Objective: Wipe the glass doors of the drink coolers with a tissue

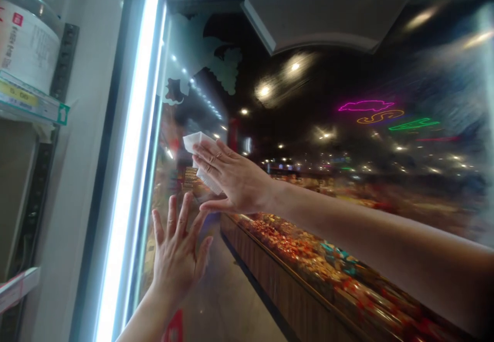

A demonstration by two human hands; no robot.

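Observation:
My right hand [231, 175] presses a white sponge block [197, 144] flat against the glass door [309, 126] of a lit display case, fingers laid over the block. My left hand [178, 252] lies lower on the same glass, fingers spread and palm flat, holding nothing. The two hands are a short way apart, the left below and left of the right.
A bright vertical light strip [129, 177] runs along the door's left edge. To its left a shelf [33, 103] with price tags carries a white-labelled jar [25, 43]. Through or reflected in the glass appear a long counter of goods [309, 259], ceiling lights and neon signs [370, 108].

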